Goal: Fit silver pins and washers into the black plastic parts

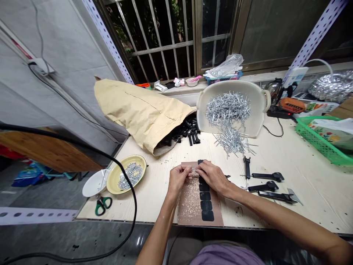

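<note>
Both my hands meet over a worn brown board (190,206) at the table's near edge. My left hand (178,178) is closed in a pinch on a thin metal pin. My right hand (213,176) is closed over a small black plastic piece at the top of a row of black pieces (206,206) lying on the board. The pin's tip sits between the two hands. A pile of silver pins (231,141) spills from a cream tray (257,125) just beyond my hands.
A tan paper sack (138,110) spills black parts (187,134) at back left. A yellow dish (116,182) of small metal bits, a white dish (95,184) and green-handled scissors (102,204) lie at left. Assembled black pieces (266,186) lie at right, a green basket (317,140) beyond.
</note>
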Demonstrator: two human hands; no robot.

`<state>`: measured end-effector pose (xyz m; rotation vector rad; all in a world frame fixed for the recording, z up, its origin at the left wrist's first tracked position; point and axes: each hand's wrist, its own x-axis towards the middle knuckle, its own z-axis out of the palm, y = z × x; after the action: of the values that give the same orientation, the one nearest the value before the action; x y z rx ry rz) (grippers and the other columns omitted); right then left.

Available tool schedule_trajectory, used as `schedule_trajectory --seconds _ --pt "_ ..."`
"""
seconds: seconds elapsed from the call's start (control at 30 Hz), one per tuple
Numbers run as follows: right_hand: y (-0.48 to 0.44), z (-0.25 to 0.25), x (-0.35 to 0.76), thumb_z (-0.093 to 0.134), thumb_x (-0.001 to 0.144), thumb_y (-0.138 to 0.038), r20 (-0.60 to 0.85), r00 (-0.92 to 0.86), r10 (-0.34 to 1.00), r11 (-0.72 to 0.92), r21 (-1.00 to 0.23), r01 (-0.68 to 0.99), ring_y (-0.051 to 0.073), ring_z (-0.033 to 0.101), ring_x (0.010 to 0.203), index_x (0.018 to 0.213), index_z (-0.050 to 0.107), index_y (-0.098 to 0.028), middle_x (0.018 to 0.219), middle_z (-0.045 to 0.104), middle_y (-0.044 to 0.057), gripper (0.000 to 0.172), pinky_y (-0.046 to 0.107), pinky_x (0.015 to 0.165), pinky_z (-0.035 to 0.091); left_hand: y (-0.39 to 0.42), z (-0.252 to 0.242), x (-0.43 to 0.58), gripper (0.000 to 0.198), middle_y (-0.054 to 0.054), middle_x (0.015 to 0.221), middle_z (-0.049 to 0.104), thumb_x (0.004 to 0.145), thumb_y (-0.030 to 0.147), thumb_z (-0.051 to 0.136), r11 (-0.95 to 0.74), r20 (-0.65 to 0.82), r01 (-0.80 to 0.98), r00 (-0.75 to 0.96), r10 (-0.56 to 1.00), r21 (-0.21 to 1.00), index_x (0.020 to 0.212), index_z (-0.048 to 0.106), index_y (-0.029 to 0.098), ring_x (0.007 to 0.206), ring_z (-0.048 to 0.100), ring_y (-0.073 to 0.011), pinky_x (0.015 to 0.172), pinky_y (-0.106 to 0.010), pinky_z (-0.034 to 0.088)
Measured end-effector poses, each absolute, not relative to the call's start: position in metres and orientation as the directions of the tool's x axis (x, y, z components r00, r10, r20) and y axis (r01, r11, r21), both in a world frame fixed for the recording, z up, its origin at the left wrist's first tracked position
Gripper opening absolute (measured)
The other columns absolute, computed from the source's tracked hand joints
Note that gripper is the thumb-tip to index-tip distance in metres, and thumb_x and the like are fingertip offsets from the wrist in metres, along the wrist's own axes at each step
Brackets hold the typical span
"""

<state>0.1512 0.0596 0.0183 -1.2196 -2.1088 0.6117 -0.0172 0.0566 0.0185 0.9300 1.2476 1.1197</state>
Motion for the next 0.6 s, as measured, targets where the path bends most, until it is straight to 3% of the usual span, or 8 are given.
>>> schedule_trajectory --seconds 0.13,0.2,0.33,0.43,0.6 --pt "0.0638 0.0122 0.1480 0.042 0.091 -0.036 0.059 -0.365 0.929 0.237 -0.853 0.466 0.010 0.049 0.052 0.074 0.054 -0.016 0.061 0.052 -0.002 0.029 0.021 0.048 0.036 0.0571 0.0173 -0.0168 0.031 0.002 0.053 0.058 0.061 0.041 0.076 0.218 -0.221 -0.103 -0.024 0.975 0.971 0.067 0.064 0.012 0.045 0.052 -0.0087 0.047 -0.020 0.042" --pt "0.0654 0.0109 0.1479 0.045 0.089 -0.036 0.016 -0.360 0.933 0.178 -0.889 0.422 0.009 0.048 0.049 0.078 0.055 -0.015 0.061 0.053 -0.002 0.026 0.021 0.047 0.035 0.0577 0.0158 -0.0169 0.032 0.002 0.054 0.058 0.061 0.041 0.076 0.217 -0.220 -0.102 -0.020 0.975 0.971 0.067 0.064 0.012 0.046 0.052 -0.0086 0.048 -0.020 0.043" --pt "0.0636 0.0147 0.1525 0.050 0.088 -0.030 0.194 -0.359 0.913 0.380 -0.727 0.572 0.014 0.055 0.075 0.079 0.058 -0.017 0.079 0.059 0.002 0.017 0.025 0.067 0.040 0.0583 0.0127 -0.0164 0.032 0.001 0.055 0.058 0.061 0.040 0.076 0.235 -0.237 -0.137 0.000 0.971 0.962 0.067 0.064 0.011 0.046 0.051 -0.0074 0.047 -0.019 0.043" --pt "0.0607 0.0180 0.1559 0.045 0.092 -0.031 0.199 -0.369 0.908 0.410 -0.608 0.680 0.015 0.055 0.080 0.083 0.059 -0.019 0.082 0.059 0.003 0.021 0.025 0.069 0.039 0.0581 0.0118 -0.0157 0.034 -0.001 0.060 0.062 0.061 0.042 0.076 0.284 -0.285 -0.185 0.022 0.958 0.941 0.069 0.065 0.010 0.048 0.054 -0.0074 0.050 -0.019 0.045" --pt "0.0604 0.0189 0.1549 0.046 0.091 -0.032 0.196 -0.357 0.913 0.398 -0.620 0.676 0.015 0.055 0.081 0.089 0.060 -0.019 0.085 0.060 0.002 0.019 0.025 0.070 0.039 0.0580 0.0130 -0.0161 0.036 -0.001 0.063 0.064 0.057 0.037 0.081 0.336 -0.334 -0.311 0.062 0.941 0.889 0.073 0.066 0.009 0.050 0.056 -0.0062 0.055 -0.019 0.048"
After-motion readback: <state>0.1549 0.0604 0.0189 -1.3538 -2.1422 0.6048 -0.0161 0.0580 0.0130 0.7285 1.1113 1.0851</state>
